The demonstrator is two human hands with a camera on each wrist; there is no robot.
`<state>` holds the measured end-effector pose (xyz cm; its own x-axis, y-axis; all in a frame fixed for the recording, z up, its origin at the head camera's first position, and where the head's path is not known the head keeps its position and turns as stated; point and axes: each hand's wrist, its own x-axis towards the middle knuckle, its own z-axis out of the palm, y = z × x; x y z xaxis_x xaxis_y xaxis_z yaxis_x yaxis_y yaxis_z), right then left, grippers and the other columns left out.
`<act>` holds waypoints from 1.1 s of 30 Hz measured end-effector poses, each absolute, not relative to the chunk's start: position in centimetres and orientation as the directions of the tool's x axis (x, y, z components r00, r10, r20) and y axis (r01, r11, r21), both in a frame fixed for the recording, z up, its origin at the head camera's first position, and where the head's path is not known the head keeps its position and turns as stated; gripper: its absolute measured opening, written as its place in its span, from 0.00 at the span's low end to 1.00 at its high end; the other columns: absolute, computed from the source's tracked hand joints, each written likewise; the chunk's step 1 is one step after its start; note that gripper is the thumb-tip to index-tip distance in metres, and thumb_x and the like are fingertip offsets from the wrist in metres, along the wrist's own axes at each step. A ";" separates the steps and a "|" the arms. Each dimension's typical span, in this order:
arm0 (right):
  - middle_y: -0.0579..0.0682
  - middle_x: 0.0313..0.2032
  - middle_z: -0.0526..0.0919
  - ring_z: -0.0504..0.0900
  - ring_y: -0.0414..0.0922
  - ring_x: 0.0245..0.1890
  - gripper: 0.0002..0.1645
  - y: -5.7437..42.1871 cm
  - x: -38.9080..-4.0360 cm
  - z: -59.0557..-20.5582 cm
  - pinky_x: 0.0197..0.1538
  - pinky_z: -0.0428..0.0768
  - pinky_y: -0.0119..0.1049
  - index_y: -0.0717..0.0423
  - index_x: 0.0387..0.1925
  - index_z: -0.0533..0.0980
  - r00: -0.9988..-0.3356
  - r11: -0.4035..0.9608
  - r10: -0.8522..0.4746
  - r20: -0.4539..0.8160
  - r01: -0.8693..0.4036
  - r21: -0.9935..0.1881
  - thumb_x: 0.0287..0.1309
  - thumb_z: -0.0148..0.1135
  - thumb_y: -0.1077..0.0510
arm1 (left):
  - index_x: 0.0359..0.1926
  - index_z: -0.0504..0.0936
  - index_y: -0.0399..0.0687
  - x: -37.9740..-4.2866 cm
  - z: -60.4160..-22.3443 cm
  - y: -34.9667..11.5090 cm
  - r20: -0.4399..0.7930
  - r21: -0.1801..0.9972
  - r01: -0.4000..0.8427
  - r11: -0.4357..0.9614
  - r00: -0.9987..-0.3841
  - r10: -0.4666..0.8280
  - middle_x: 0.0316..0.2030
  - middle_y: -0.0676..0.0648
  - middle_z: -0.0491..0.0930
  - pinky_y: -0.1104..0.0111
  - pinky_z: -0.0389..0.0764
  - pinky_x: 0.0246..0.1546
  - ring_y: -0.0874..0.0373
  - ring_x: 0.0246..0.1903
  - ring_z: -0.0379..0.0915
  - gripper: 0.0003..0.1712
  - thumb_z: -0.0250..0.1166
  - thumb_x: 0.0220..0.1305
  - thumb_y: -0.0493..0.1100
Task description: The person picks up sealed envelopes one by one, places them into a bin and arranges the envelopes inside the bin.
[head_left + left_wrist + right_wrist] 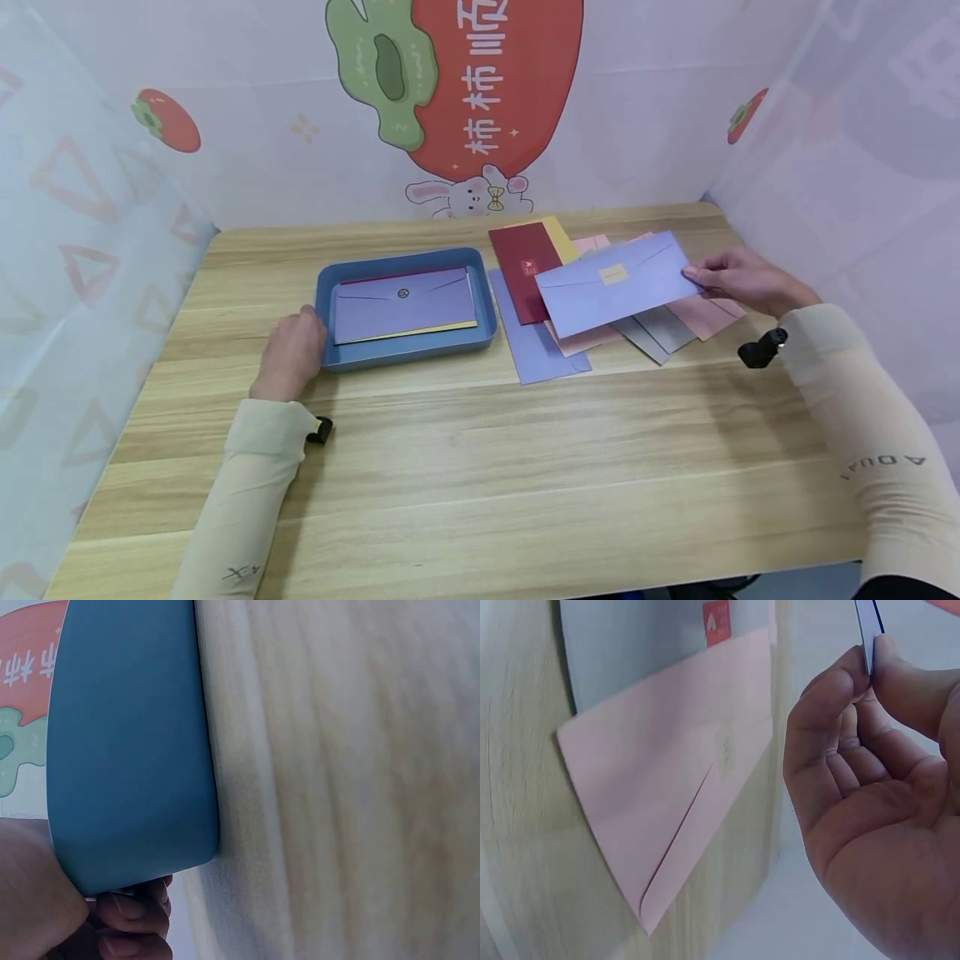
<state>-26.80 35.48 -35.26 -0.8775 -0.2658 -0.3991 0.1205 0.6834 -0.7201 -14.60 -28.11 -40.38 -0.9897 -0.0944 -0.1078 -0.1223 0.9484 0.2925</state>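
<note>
Your right hand (738,281) pinches an envelope (600,296) by one end over the pile (660,329). Your left hand (291,352) grips the tray (412,356), in which more envelopes (401,312) lie flat

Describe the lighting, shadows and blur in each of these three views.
Head: fairly even light, with a soft shadow on the table beside the right sleeve; left wrist: the wood grain looks smeared and out of focus, the blue tray dim; right wrist: the right hand's palm is shaded, and the pink envelope's pale label is too soft to read.
</note>
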 end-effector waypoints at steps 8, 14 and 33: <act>0.39 0.40 0.83 0.82 0.35 0.41 0.33 34.2 -26.8 -35.3 0.49 0.84 0.27 0.76 0.63 0.72 -0.887 0.656 -0.272 -0.373 0.113 -0.746 0.81 0.52 0.47 | 0.48 0.70 0.21 -14.5 -40.4 -28.2 -0.097 0.294 -0.121 0.948 -0.991 -0.097 0.34 0.25 0.76 0.58 0.77 0.25 0.41 0.27 0.75 0.17 0.43 0.81 0.36; 0.38 0.39 0.84 0.81 0.33 0.41 0.34 33.2 -26.6 -34.6 0.50 0.83 0.27 0.76 0.66 0.71 -0.894 0.641 -0.269 -0.358 0.112 -0.759 0.81 0.52 0.46 | 0.47 0.71 0.21 -14.4 -40.3 -28.1 -0.078 0.293 -0.107 0.950 -0.993 -0.087 0.34 0.25 0.77 0.53 0.79 0.28 0.40 0.28 0.75 0.16 0.45 0.81 0.35; 0.37 0.40 0.85 0.81 0.32 0.40 0.33 29.9 -26.0 -33.6 0.47 0.81 0.22 0.74 0.64 0.74 -0.913 0.664 -0.262 -0.311 0.064 -0.745 0.80 0.54 0.45 | 0.47 0.71 0.19 -14.3 -40.5 -28.1 -0.049 0.294 -0.092 0.951 -0.995 -0.082 0.36 0.22 0.79 0.47 0.83 0.33 0.38 0.30 0.78 0.16 0.44 0.80 0.34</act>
<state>-26.01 29.94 -33.60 -0.9133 -0.2624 -0.3114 0.0635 0.6636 -0.7454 -14.28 -28.14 -40.48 -0.9955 -0.0816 -0.0486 -0.0923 0.9514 0.2939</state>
